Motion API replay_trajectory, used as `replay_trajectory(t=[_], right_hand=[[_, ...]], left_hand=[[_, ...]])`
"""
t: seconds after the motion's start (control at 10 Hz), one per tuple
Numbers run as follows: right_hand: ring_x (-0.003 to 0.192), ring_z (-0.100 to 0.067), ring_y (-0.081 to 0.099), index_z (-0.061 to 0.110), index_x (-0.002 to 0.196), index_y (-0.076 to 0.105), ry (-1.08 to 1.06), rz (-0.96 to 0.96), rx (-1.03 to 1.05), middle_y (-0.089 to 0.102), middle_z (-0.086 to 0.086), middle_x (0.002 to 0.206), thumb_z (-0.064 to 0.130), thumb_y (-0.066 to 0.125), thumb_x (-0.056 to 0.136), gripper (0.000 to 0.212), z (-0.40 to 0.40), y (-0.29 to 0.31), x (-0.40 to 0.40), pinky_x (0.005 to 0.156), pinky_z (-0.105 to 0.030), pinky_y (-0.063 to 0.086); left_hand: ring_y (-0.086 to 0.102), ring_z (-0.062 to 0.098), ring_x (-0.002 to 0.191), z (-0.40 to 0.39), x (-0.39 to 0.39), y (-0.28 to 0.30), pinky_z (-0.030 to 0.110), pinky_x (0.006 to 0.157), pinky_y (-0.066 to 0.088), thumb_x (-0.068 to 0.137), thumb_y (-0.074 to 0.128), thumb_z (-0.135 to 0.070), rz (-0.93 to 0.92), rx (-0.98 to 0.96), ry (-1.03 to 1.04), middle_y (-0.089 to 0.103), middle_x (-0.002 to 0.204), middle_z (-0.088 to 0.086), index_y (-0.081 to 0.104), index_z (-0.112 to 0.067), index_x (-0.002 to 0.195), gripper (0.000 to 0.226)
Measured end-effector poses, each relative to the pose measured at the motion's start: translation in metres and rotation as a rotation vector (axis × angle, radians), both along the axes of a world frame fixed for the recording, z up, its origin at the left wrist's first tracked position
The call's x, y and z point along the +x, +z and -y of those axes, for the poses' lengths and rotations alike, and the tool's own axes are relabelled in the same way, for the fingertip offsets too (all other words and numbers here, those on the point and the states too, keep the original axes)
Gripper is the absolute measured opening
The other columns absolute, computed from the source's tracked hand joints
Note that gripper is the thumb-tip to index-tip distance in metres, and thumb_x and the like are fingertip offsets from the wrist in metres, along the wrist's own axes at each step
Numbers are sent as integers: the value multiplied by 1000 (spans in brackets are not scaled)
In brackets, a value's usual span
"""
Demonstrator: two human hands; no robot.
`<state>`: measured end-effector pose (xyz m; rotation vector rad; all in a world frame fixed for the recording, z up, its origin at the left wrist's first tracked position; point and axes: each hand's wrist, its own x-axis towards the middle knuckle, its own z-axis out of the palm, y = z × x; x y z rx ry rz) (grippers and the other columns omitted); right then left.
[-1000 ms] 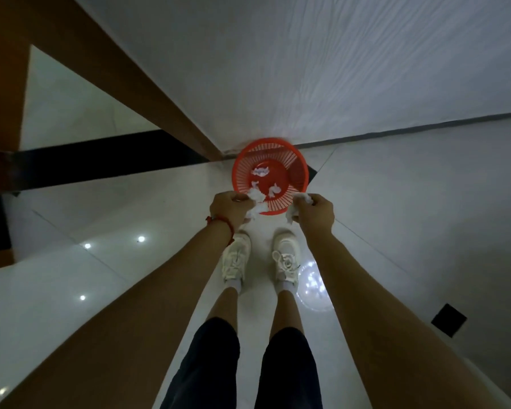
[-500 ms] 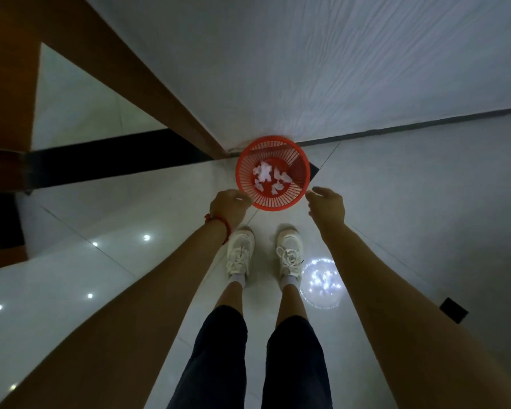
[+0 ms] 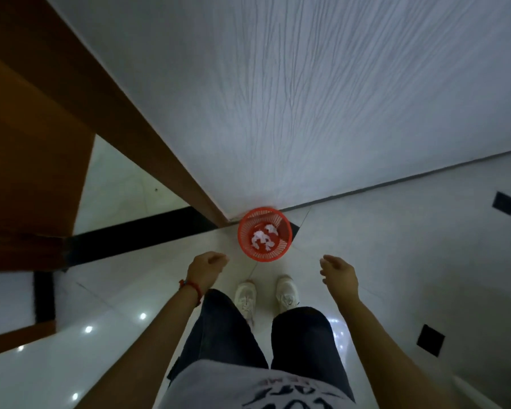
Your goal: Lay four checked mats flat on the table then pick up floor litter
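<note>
Both hands have drawn back from the basket since the earlier frames, when they hung right at its near rim, and the view now sits higher, with the person's grey shirt (image 3: 248, 388) showing at the near edge.

Largest in view, the white wall (image 3: 307, 98) fills the far side, meeting the glossy pale floor (image 3: 396, 246) along a dark line. A brown wooden frame (image 3: 106, 113) runs diagonally on the left down to the corner. Dark trousers (image 3: 219, 335) and two white shoes (image 3: 286, 293) stand on the floor just near of the basket.

The left hand (image 3: 205, 268), with a red band (image 3: 192, 287) at its wrist, hangs with fingers loosely curled and holds nothing. The right hand (image 3: 338, 273) is spread, fingers relaxed, also empty. Each is apart from the basket, one to either side.

The orange basket (image 3: 248, 249) stands on the floor against the wall at the corner. White crumpled litter (image 3: 261, 236) lies inside it, on the bottom. Two small dark squares (image 3: 430, 340) are set into the floor at right.
</note>
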<state>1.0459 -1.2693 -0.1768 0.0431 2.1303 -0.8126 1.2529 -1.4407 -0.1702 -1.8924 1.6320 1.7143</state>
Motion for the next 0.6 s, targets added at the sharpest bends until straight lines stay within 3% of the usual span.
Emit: replay_trajectory(t=[0.2,0.4,0.5,0.6], right_hand=[[107,-30,60,5,123,56,16,-18,-47,63,-17,118,22,52,92,36,-8,50,2,99,-47,47],[88,-21,60,3,123,56,36,-52,-76,63,-16,114,21,52,93,35,-11,77,-11,93,-43,50],[89,-24,61,1,123,56,23,-48,-127,62,-14,108,20,52,93,36,-9,82,-19,90,-42,51],[93,-27,60,0,124,54,19,-49,-175,62,-19,114,17,52,93,36,0,85,-23,87,-40,50]], left_hand=[[56,24,86,2,12,46,27,66,45,89,54,-15,-35,31,75,62,94,13,61,-6,91,12],[54,23,78,-3,11,76,25,63,43,91,52,-13,-78,47,134,60,92,13,57,-14,72,20],[54,24,82,-5,12,85,31,73,44,92,52,-16,-124,44,160,60,93,12,60,-9,84,13],[56,24,88,-5,15,94,33,78,44,92,52,-18,-166,24,169,61,96,13,60,-4,100,19]])
